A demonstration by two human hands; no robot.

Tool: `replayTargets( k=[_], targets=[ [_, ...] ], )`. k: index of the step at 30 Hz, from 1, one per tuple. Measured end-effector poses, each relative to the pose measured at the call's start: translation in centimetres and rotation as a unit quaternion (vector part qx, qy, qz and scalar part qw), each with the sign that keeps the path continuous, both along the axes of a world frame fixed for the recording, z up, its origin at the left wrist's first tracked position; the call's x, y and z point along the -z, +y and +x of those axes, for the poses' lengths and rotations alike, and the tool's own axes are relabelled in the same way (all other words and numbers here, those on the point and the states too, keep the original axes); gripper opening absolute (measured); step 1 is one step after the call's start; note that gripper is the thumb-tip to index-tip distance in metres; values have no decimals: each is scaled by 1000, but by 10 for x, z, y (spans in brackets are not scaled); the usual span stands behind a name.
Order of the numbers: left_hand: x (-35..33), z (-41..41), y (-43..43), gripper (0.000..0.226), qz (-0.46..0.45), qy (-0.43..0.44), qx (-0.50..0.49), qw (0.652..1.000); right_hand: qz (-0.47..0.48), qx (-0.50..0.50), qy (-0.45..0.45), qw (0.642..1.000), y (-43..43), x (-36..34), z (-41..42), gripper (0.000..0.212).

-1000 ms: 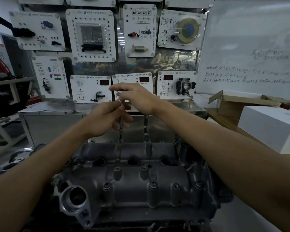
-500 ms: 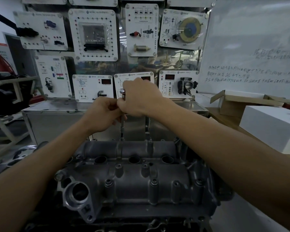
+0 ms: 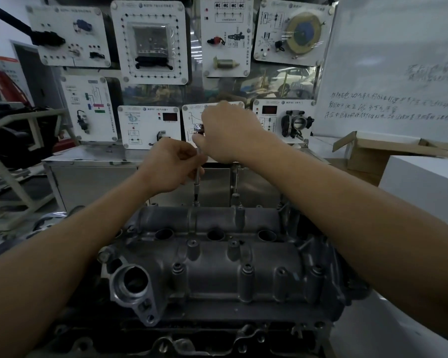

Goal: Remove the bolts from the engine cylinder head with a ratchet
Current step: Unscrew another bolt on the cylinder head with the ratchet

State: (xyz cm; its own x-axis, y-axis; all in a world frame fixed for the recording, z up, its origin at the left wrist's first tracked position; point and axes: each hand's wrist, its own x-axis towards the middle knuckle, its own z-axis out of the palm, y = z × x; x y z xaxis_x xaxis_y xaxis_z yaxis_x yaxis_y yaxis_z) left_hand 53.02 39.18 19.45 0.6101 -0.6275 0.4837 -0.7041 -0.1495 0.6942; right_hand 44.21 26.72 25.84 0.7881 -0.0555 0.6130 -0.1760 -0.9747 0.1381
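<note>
The grey cylinder head (image 3: 217, 259) lies across the lower middle, with several bolts standing in its bosses. A ratchet (image 3: 198, 129) with a long extension shaft (image 3: 197, 184) stands upright on a bolt at the head's far edge (image 3: 195, 202). My right hand (image 3: 228, 133) grips the ratchet at its top, the handle hidden in my fist. My left hand (image 3: 171, 164) pinches the extension shaft just below. Another bolt (image 3: 235, 196) sticks up at the far edge to the right of the shaft.
A steel cabinet (image 3: 93, 182) stands behind the engine, with training panels (image 3: 149, 42) mounted above it. A whiteboard (image 3: 398, 63) leans at the right. An open cardboard box (image 3: 388, 153) and a white box (image 3: 424, 187) sit at the right. A metal frame (image 3: 16, 177) is at the left.
My right hand has swung the ratchet top round, from fingers stretched left to a fist turned over it. My left hand has stayed on the shaft.
</note>
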Motion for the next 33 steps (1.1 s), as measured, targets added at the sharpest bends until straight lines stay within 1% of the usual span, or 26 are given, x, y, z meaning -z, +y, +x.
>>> replayTargets(
  k=[2,3,4,5,6,7,8,9,10,11,12,14,15,16,17,18,19,21,22,23,24,25,27,29,31,33],
  targets=[
    [0,-1,-1,22,-10,-6,-14,1000,-74,46,-76,993,10,2,0,36],
    [0,-1,-1,19,-15,-10,-17,1000,-92,54,-91,990,13,4,-1,41],
    [0,-1,0,16,-16,-15,-18,1000,-92,50,-97,990,14,8,-1,42],
    [0,-2,0,12,-16,-20,-14,1000,-74,38,-90,993,14,10,0,37],
    [0,-2,1,9,-15,-20,-2,1000,-36,18,-67,997,11,13,1,30],
    [0,-3,2,9,-15,-14,18,1000,17,-9,-28,999,8,14,3,26],
    [1,-3,2,9,-13,-7,42,999,84,-42,25,995,5,13,3,30],
    [1,-2,3,12,-9,0,62,998,163,-88,71,980,2,12,3,32],
    [1,-2,3,14,-2,9,76,997,240,-137,94,956,-1,11,3,29],
    [1,-2,4,16,4,22,85,996,304,-180,101,930,-4,10,4,30],
    [1,-1,4,17,11,33,92,995,354,-210,106,905,-6,10,3,35],
    [1,1,4,18,27,42,108,993,422,-249,123,863,-9,11,3,48],
    [1,2,4,19,34,46,117,991,436,-259,129,852,-8,11,3,53],
    [0,2,5,19,38,47,122,991,435,-262,132,851,-7,10,2,55],
    [0,2,5,19,40,44,121,991,423,-255,130,859,-7,11,2,55],
    [0,1,5,20,39,36,111,992,396,-236,122,879,-6,10,2,52],
    [-1,1,5,22,38,24,95,994,348,-208,113,907,-5,10,2,48],
    [0,0,3,23,26,5,59,998,200,-118,107,967,-2,7,1,41],
    [1,-1,2,22,16,3,44,999,115,-57,95,987,1,6,0,34],
    [1,-2,1,21,7,3,31,1000,44,-4,64,997,3,6,0,28],
    [1,-3,0,21,-1,2,20,1000,-4,28,21,999,5,6,-1,30],
    [0,-3,-1,21,-5,-3,11,1000,-26,42,-23,999,7,5,-3,33],
    [0,-4,-1,21,-5,-23,-3,1000,-31,47,-74,996,12,4,-5,35],
    [-1,-4,-2,19,1,-39,-17,999,-46,53,-90,993,15,6,-4,37],
    [-1,-3,-1,17,4,-34,-14,999,-56,56,-97,992,15,9,-3,39],
    [0,-1,2,13,5,-16,11,1000,-29,39,-65,997,11,13,0,40]
  ],
)
